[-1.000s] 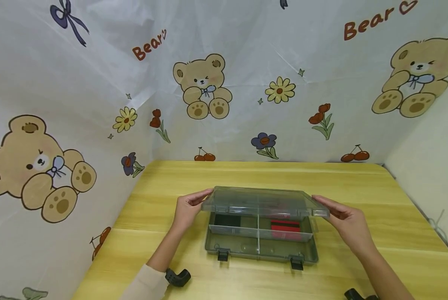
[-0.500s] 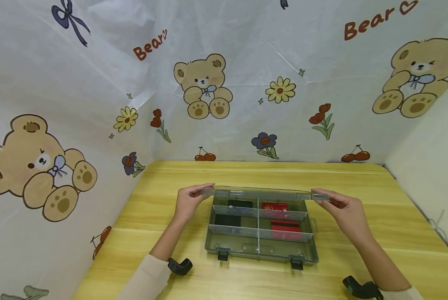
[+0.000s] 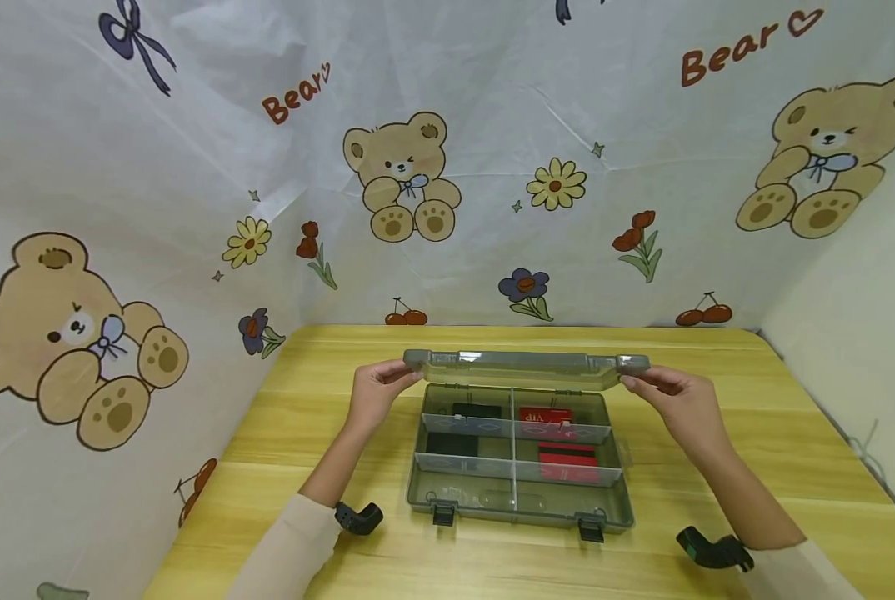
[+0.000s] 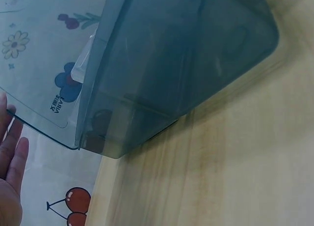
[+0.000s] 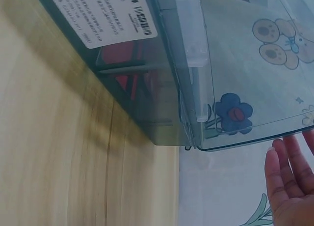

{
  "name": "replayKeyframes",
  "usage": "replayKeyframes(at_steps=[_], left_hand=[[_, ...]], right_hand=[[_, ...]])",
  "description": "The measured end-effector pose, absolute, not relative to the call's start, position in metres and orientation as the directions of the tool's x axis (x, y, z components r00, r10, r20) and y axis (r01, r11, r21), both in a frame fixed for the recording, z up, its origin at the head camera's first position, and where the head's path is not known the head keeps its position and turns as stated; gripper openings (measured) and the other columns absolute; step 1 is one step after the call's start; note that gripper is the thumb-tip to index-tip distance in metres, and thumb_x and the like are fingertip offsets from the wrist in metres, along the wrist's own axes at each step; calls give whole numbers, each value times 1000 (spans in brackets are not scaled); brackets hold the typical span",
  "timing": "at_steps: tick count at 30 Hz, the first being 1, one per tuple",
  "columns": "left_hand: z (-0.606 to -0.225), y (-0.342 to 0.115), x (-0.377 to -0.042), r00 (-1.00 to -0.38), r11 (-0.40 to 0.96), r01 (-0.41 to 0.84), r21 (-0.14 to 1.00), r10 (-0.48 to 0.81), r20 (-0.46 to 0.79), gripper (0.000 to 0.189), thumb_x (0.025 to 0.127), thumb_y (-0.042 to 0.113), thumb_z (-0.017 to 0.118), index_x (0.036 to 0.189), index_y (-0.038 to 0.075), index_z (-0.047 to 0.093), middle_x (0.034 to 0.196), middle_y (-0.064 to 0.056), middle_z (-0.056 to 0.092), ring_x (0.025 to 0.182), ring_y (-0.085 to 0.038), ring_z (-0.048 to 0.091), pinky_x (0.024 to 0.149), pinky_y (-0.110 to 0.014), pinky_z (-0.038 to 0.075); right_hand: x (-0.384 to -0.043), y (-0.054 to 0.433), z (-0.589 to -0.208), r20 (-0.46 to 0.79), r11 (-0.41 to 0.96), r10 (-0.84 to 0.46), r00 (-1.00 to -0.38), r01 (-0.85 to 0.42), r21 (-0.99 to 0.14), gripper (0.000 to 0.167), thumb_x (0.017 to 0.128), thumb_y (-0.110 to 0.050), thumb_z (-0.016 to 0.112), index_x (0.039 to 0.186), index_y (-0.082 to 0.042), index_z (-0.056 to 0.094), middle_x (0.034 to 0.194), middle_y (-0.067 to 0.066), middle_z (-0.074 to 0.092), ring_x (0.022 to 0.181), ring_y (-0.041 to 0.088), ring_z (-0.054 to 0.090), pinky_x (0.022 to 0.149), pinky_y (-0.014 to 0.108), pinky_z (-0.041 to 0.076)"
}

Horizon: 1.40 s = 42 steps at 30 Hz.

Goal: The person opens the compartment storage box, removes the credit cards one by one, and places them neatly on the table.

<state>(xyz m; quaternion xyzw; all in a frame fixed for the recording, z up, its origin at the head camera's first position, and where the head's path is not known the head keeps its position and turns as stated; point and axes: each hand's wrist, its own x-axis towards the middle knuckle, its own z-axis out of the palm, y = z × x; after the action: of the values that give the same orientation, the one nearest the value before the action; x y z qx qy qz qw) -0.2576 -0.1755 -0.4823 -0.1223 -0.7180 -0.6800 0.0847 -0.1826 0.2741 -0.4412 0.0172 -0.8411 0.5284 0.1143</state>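
A smoky see-through plastic organizer box [image 3: 462,483] rests on the table with its lid [image 3: 526,364] raised at the back, standing nearly upright. My left hand [image 3: 375,393] holds the lid's left corner between thumb and fingers. At the opposite corner my right hand [image 3: 680,407] grips the lid the same way; its fingertips also touch the lid edge in the right wrist view. Dark cards [image 3: 451,444] lie in the left compartments. A red VIP card [image 3: 545,415] and a red card with a black stripe [image 3: 563,458] lie in the right ones.
Two black latches [image 3: 443,512] hang at the box's front edge. A black device [image 3: 359,518] is at the left wrist, another black device [image 3: 713,550] at the right. Behind the wooden table [image 3: 282,467] hangs a bear-print sheet [image 3: 477,167].
Both hands have raised the lid up and back from a low slant to nearly upright. The back compartments, with a dark card and the VIP card, have come into open view.
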Motion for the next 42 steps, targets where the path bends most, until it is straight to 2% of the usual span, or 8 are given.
replayKeyframes(at_steps=[6, 12, 20, 24, 31, 38, 42], left_hand=[[-481, -176, -264, -963, 32, 265, 964, 51, 263, 32, 84, 12, 85, 111, -3, 77, 104, -13, 77, 93, -17, 74, 86, -29, 61], [-484, -174, -276, -954, -18, 285, 958, 90, 285, 31, 86, 7, 81, 113, -6, 75, 107, -11, 76, 96, -16, 74, 88, -30, 61], [-489, -171, -285, -959, -60, 267, 962, 87, 271, 29, 87, 1, 79, 115, -6, 74, 106, -8, 77, 97, -15, 74, 86, -30, 62], [-493, -170, -290, -960, -75, 248, 966, 112, 255, 31, 88, -1, 77, 117, -6, 73, 108, -8, 77, 98, -16, 74, 85, -32, 62], [-500, -170, -294, -970, -46, 206, 977, 124, 211, 30, 89, 1, 76, 119, -4, 73, 111, -12, 76, 96, -18, 74, 84, -34, 63], [-511, -171, -299, -983, -52, 126, 991, 130, 131, 32, 89, -1, 76, 120, -4, 72, 112, -12, 75, 92, -17, 74, 86, -37, 62], [-515, -170, -301, -981, -64, 108, 992, 154, 117, 35, 89, -1, 76, 124, -3, 71, 114, -15, 74, 93, -19, 75, 86, -37, 62]], right_hand=[[-194, 274, -442, 174, 371, 99, -980, -126, -920, 39, 94, -35, 74, 116, -3, 75, 100, -17, 74, 98, 0, 65, 81, 10, 53], [-204, 272, -445, 171, 260, 101, -980, -140, -955, 39, 93, -27, 76, 122, -1, 72, 101, -13, 76, 96, 2, 68, 84, 10, 54], [-220, 273, -454, 167, 159, 90, -982, -151, -976, 37, 92, -14, 77, 123, 4, 71, 99, -13, 76, 93, 1, 68, 81, 11, 56], [-223, 277, -460, 138, 138, 48, -989, -130, -982, 38, 93, -13, 76, 126, 5, 68, 103, -10, 76, 96, 2, 68, 83, 13, 56], [-228, 282, -468, 145, 186, -22, -989, -147, -972, 38, 95, -16, 74, 127, 3, 69, 111, -5, 76, 103, 3, 68, 87, 15, 57], [-241, 287, -483, 163, 136, -95, -982, -175, -975, 36, 94, -3, 72, 127, 10, 65, 112, 0, 76, 101, 10, 72, 86, 21, 59], [-245, 289, -489, 167, 132, -116, -979, -182, -974, 38, 94, -1, 72, 129, 12, 63, 114, 5, 76, 100, 10, 72, 86, 23, 60]])
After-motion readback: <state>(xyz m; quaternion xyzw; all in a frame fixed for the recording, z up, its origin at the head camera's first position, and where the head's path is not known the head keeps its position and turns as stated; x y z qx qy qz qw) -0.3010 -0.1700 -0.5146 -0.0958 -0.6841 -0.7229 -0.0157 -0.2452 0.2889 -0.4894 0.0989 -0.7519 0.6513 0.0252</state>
